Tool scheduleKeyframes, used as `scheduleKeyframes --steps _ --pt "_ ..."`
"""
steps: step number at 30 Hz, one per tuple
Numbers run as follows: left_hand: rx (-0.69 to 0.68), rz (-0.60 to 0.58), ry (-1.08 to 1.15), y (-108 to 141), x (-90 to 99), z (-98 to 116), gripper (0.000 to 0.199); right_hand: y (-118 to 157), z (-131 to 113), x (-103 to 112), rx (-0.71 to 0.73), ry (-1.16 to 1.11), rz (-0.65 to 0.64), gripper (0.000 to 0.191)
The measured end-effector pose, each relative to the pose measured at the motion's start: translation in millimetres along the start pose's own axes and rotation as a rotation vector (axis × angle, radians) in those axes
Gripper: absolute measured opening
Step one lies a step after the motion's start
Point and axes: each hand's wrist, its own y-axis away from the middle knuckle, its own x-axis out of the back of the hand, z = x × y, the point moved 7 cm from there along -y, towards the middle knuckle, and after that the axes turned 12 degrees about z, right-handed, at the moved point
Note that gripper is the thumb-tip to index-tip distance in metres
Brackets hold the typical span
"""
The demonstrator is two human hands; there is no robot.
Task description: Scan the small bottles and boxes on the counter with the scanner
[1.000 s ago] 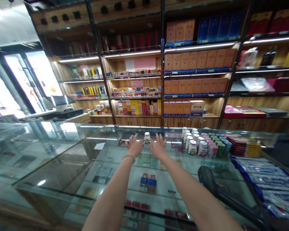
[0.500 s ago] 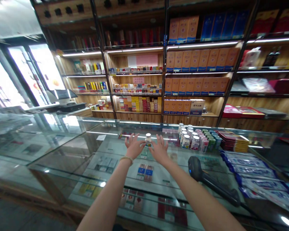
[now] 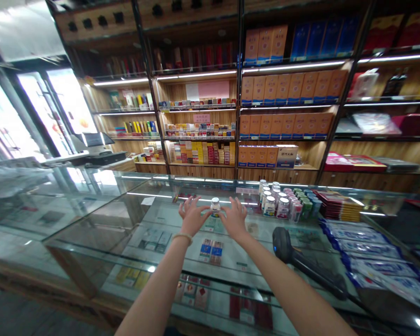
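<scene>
A small white-capped bottle (image 3: 215, 205) with a printed label is upright over the glass counter (image 3: 182, 261), between my two hands. My left hand (image 3: 192, 215) has its thumb against the bottle's left side, the other fingers raised and curved away. From the right, my right hand (image 3: 234, 218) presses its thumb to the bottle in the same way, fingers up. The bottle is gripped between the two thumbs; whether its base touches the glass I cannot tell. Similar white-capped bottles (image 3: 269, 205) stand grouped to the right of my hands.
Right of my right arm lies a black handheld scanner (image 3: 306, 263) with a cable. Beyond it are blue-and-white packets (image 3: 367, 247), pink and green small containers (image 3: 306, 205) and a stack of red-and-gold boxes (image 3: 338, 205). Boxed goods fill the back shelves (image 3: 294, 88).
Both hands and the bottle have shifted very slightly lower in the picture. The hold on the bottle looks the same.
</scene>
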Motion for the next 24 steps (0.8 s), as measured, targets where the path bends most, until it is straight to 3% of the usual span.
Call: scheduleKeyframes --steps 11,18,24 --pt "-0.006 0.037 0.021 -6.8 3.2 9.5 0.016 -12.7 -1.6 3.1 0.018 -0.039 0.034 0.027" --pt "-0.006 0.110 0.097 -26.5 17.2 19.7 0.020 -28.9 -3.6 36.8 0.028 -0.078 0.071 0.026" --pt "0.006 0.142 0.170 -42.9 27.0 42.6 0.024 -42.8 8.1 65.3 0.013 -0.103 0.110 0.027"
